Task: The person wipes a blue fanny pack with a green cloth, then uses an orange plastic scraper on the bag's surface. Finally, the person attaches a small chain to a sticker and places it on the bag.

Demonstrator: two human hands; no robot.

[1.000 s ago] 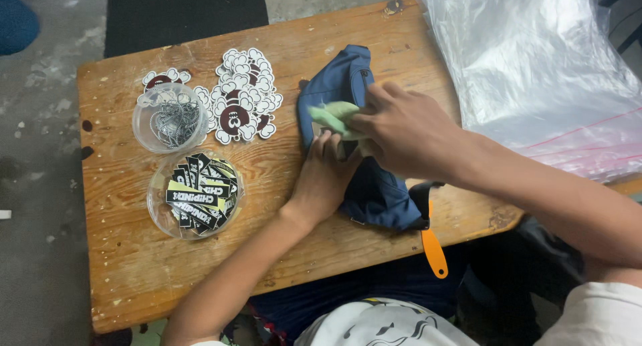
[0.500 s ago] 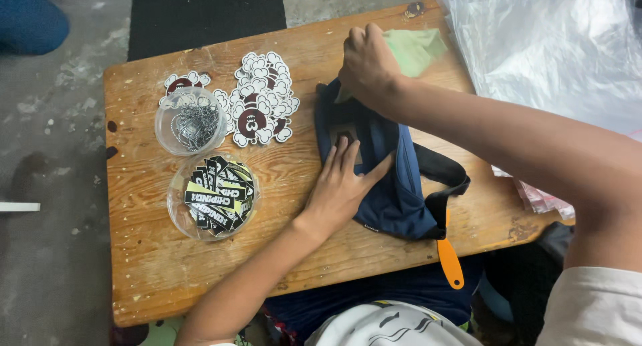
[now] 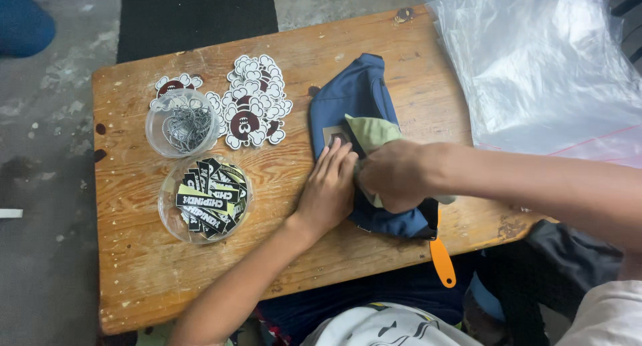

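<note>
Left hand (image 3: 329,189) lies flat on blue bag (image 3: 358,98); right hand (image 3: 391,175) grips pale green cloth (image 3: 371,129); sticker bowls (image 3: 204,199), plastic sheets (image 3: 542,72) flank the worktop (image 3: 134,272).

Bag (image 3: 364,98) on table (image 3: 134,279) right of stickers (image 3: 253,102); two bowls (image 3: 182,123) left; plastic sheets (image 3: 542,65) far right.

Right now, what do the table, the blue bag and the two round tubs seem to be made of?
Table: bare wood, visible grain, worn matte. Blue bag: woven fabric, soft folds, probably synthetic. Round tubs: clear plastic; their contents show through.
</note>
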